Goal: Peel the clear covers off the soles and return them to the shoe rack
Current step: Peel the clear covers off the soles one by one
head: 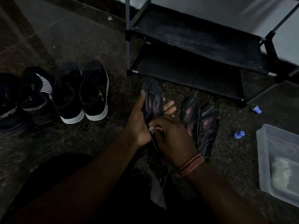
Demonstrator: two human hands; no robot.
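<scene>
A dark sole (152,97) with pink streaks and a shiny clear cover is held up over the floor. My left hand (139,120) grips it from the left, thumb on its face and fingers showing behind its right edge. My right hand (171,138) pinches at the sole's near end, at the cover's edge. Two more covered soles (202,123) lie side by side on the floor just to the right. The black shoe rack (194,46) stands beyond, its two lower shelves bare.
Two pairs of dark shoes (68,94) stand in a row on the floor at the left. A clear plastic container (278,159) sits at the right edge, with two small blue caps (239,134) near it. A dark flat piece (157,191) lies by my knee.
</scene>
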